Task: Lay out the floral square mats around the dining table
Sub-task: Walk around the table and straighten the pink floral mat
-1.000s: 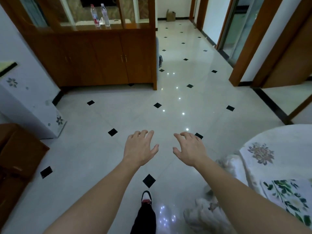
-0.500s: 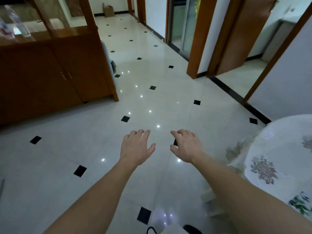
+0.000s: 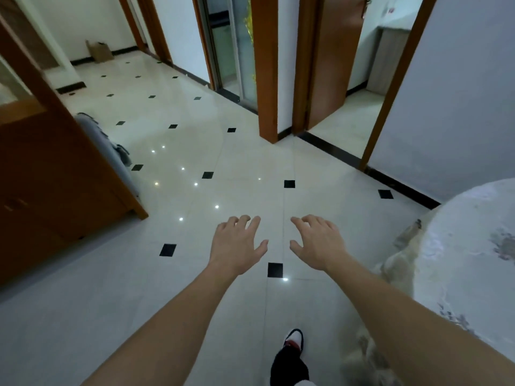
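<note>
Above the tiled floor [image 3: 111,274], both the left hand [image 3: 237,245] and right hand [image 3: 317,243] hang spread wide, holding nothing, beside the dining table [image 3: 459,260].

The dining table [image 3: 457,274] runs off the right edge, its cloth print too blurred to read. The wooden cabinet [image 3: 55,190] is cut by the left edge. The dark trouser leg [image 3: 288,366] behind the shoe [image 3: 294,337] leaves at the bottom edge.

Both my bare arms stretched forward, left hand [image 3: 238,245] and right hand [image 3: 317,243] side by side, apart, palms down, fingers loosely spread and slightly curled, holding nothing, one shoe [image 3: 293,339] stepping below.
</note>
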Action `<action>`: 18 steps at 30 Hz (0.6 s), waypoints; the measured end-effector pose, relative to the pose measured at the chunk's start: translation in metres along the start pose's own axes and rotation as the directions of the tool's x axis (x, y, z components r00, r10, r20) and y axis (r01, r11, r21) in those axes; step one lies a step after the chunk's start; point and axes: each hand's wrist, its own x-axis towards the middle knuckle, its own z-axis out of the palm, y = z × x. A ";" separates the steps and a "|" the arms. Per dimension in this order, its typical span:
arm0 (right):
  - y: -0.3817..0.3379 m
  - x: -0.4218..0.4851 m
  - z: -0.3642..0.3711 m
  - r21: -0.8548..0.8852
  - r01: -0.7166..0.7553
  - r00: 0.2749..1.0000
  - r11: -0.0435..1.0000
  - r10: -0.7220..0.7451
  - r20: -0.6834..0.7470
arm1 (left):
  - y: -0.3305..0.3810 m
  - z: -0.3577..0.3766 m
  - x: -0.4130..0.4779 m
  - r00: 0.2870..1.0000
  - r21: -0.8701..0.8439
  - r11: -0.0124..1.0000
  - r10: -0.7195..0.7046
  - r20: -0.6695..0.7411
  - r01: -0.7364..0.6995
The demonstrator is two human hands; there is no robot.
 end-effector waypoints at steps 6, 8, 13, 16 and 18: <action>0.084 0.097 -0.014 0.031 -0.096 0.995 0.995 0.096 -0.007 | 0.025 0.001 0.149 0.996 -0.008 0.996 0.091 0.012 -0.091; 0.112 0.123 -0.022 0.026 -0.142 0.990 0.990 0.142 -0.023 | 0.038 -0.001 0.191 0.992 -0.001 0.992 0.125 -0.003 -0.125; 0.168 0.167 -0.039 0.022 -0.232 0.972 0.972 0.233 -0.030 | 0.065 -0.006 0.276 0.980 -0.031 0.979 0.200 -0.019 -0.200; 0.200 0.190 -0.043 0.035 -0.283 0.958 0.959 0.284 -0.039 | 0.084 -0.003 0.326 0.967 -0.038 0.966 0.253 -0.032 -0.254; 0.222 0.204 -0.043 0.038 -0.321 0.946 0.946 0.322 -0.028 | 0.098 -0.001 0.358 0.953 -0.044 0.952 0.300 -0.032 -0.302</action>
